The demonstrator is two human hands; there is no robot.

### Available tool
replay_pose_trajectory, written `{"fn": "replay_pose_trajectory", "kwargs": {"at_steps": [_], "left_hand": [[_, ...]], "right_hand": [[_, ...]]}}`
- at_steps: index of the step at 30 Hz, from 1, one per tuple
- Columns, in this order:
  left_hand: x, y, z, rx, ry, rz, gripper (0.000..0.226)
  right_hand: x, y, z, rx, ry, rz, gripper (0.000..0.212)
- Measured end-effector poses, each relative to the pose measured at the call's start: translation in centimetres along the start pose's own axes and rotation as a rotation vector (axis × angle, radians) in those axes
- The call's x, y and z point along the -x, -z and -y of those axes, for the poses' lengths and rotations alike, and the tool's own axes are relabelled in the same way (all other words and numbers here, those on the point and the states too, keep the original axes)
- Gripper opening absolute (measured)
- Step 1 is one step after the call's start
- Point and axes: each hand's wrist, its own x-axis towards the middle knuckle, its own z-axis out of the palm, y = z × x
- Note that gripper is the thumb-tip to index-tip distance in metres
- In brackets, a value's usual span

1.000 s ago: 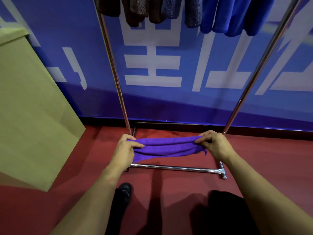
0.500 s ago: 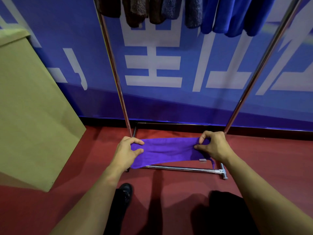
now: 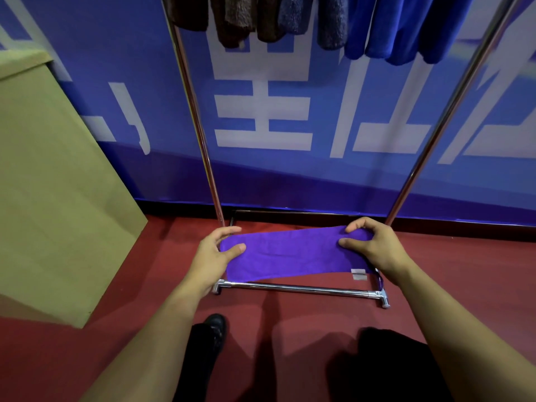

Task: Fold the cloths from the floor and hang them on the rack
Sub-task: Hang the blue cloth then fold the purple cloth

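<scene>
Both hands hold one purple cloth stretched flat between them, in the air in front of the person, above the red floor and the base of the rack. At the cloth's 9 o'clock end, the left hand pinches it, thumb on top and fingers curled behind the far edge. At the 3 o'clock end, the right hand grips it the same way, thumb on the near face and fingers hooked over the top edge. The hands are well apart, with the full width of the cloth between them. The cloth forms a long band, slightly deeper toward the 6 o'clock side, and a small grey label shows at its lower corner near the right hand, with a thin loop of the cloth hanging just beside it.

Two chrome uprights of the rack rise toward 12 o'clock, one behind each hand, and its front base bar lies just below the cloth. Hung cloths in brown, grey and blue drape from the top of the rack at 12 o'clock. Behind the rack stands a blue wall with large white characters. A tan box sits at 9 o'clock. One black shoe shows at 6 o'clock, with dark trousers to its right.
</scene>
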Motion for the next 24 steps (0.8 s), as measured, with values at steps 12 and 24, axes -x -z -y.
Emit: {"fn": "replay_pose_trajectory", "kwargs": {"at_steps": [12, 24], "left_hand": [[0.7, -1.6, -1.2, 0.252, 0.071, -0.051, 0.031], [1.8, -3.0, -1.0, -0.005, 0.149, 0.221, 0.023]], "right_hand": [[-0.3, -0.7, -1.3, 0.196, 0.052, 0.093, 0.037], [1.8, -4.8, 1.5, 0.076, 0.065, 0.357, 0.043]]}}
